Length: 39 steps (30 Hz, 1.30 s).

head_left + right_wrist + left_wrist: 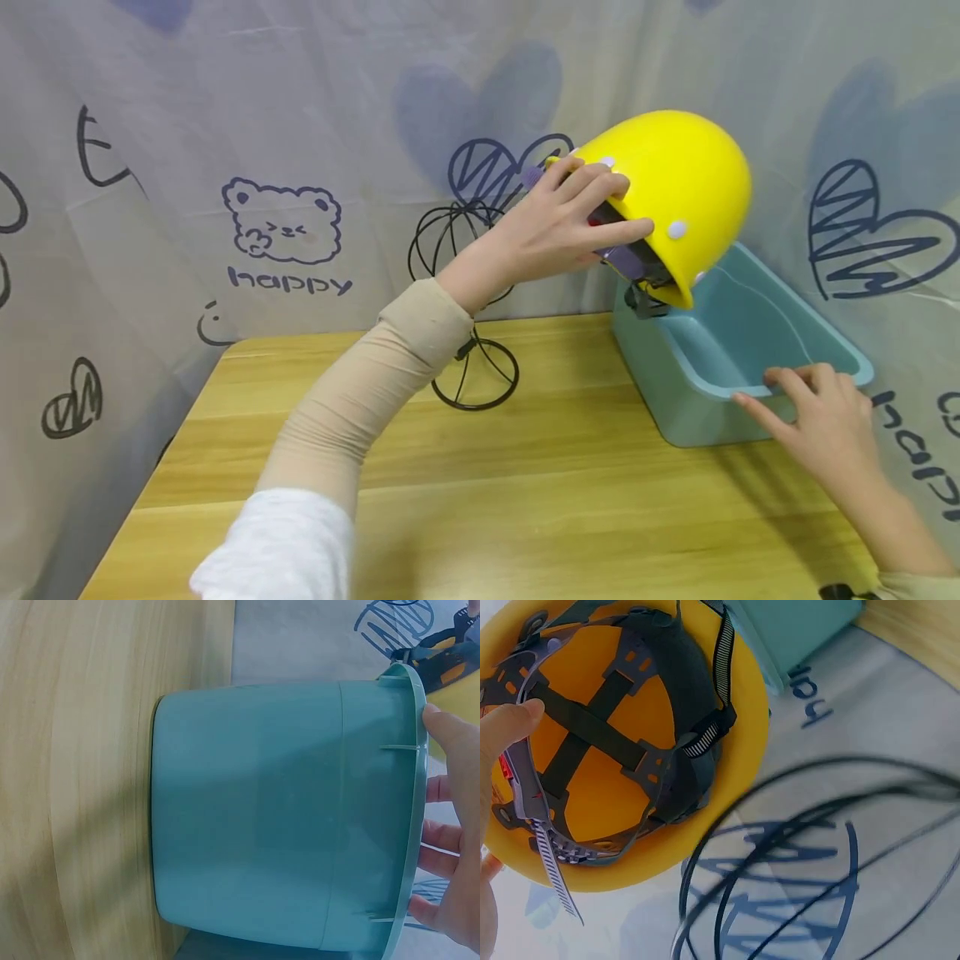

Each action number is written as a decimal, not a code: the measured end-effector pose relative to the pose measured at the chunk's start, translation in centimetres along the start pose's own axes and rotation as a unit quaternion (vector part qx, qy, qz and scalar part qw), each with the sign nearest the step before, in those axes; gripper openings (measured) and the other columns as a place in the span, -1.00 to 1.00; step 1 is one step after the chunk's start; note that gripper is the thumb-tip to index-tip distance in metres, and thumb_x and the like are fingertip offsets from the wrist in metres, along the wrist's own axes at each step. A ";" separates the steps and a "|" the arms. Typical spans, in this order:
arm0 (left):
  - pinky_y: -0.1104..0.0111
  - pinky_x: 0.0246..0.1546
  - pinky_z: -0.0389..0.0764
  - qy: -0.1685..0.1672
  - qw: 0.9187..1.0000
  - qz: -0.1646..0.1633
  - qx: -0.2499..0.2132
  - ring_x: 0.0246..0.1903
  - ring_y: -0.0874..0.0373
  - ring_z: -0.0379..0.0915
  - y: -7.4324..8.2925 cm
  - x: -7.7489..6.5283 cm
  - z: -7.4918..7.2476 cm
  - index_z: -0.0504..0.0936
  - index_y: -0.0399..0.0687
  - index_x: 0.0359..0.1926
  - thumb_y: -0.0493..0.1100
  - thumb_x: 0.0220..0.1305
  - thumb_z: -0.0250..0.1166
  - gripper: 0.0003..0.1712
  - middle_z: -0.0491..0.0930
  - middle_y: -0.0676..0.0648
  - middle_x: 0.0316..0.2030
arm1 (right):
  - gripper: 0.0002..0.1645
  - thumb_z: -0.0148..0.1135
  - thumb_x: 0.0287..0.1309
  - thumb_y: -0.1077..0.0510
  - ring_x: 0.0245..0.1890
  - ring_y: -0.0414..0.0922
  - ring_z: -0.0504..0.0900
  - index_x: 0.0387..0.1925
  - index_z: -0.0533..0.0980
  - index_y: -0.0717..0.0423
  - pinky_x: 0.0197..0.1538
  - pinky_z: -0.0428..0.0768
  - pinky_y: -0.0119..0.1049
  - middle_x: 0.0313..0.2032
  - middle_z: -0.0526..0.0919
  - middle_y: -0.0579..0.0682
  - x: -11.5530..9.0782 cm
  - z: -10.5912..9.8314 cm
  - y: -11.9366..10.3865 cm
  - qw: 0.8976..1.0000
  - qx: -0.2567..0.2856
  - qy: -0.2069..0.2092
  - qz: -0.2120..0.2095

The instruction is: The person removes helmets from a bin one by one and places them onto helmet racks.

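A yellow hard hat [682,183] is held up tilted by my left hand [562,212], which grips its rim near the back of the headband. The left wrist view looks into the shell, where dark crossed straps [592,724], a ratchet headband and a chin strap show; the thumb [514,724] presses on the band. Below the hat stands a teal plastic bin [645,375], its inside partly covered by the hat in the head view. My right hand [828,425] holds the bin's near rim, thumb at the edge and fingertips hooked over it.
Behind my left forearm a black wire stand [476,407] with a round cage top and ring base stands on the wooden table [487,500]. A pale curtain [360,125] with drawn hearts and lettering hangs close behind the table and on both sides.
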<state>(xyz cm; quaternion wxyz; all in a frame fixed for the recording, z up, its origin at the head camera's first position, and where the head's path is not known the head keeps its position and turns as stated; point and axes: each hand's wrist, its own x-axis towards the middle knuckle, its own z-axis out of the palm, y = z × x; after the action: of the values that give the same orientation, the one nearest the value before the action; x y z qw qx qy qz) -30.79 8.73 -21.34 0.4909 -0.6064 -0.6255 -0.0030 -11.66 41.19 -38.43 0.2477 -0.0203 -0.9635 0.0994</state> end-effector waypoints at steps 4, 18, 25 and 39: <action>0.02 0.24 0.35 -0.012 1.000 0.015 0.013 0.16 -0.08 0.34 -0.5 -0.3 -0.9 0.42 0.37 0.10 -0.08 0.30 0.10 -0.63 0.44 -0.13 0.05 | -0.39 0.27 0.13 -0.30 -0.22 0.26 0.30 -0.10 0.50 0.15 -0.20 0.24 0.26 -0.18 0.38 0.29 0.1 0.0 -0.1 1.000 0.001 -0.001 0.000; 0.03 0.21 0.35 -0.024 0.999 0.025 0.029 0.13 -0.09 0.33 -1.9 -1.2 -2.3 0.37 0.33 0.10 0.00 0.29 0.16 -0.64 0.43 -0.14 0.03 | -0.39 0.28 0.12 -0.28 -0.19 0.28 0.30 -0.10 0.50 0.15 -0.22 0.21 0.25 -0.16 0.39 0.30 0.1 0.0 0.0 1.000 0.007 0.008 -0.002; 0.02 0.16 0.40 -0.038 0.999 0.013 0.024 0.11 -0.07 0.32 -2.4 -1.9 -2.7 0.39 0.32 0.12 0.03 0.27 0.25 -0.59 0.41 -0.14 0.03 | -0.38 0.28 0.12 -0.29 -0.17 0.30 0.29 -0.10 0.49 0.14 -0.21 0.22 0.27 -0.15 0.38 0.30 -0.1 0.1 0.1 1.000 0.005 0.001 0.001; 0.03 0.11 0.45 -0.020 0.999 0.009 0.050 0.07 -0.09 0.35 -4.1 -3.3 -3.9 0.35 0.26 0.15 0.11 0.17 0.37 -0.43 0.38 -0.16 0.02 | -0.40 0.28 0.11 -0.29 -0.19 0.29 0.31 -0.11 0.51 0.14 -0.21 0.24 0.27 -0.16 0.39 0.30 -0.2 0.1 0.2 1.000 0.006 0.011 -0.003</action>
<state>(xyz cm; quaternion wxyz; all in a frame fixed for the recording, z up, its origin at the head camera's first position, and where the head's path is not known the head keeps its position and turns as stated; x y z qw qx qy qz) -32.20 2.83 -18.88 0.5079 -0.5867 -0.6291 0.0442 -11.53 41.30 -38.67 0.2591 -0.0176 -0.9601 0.1039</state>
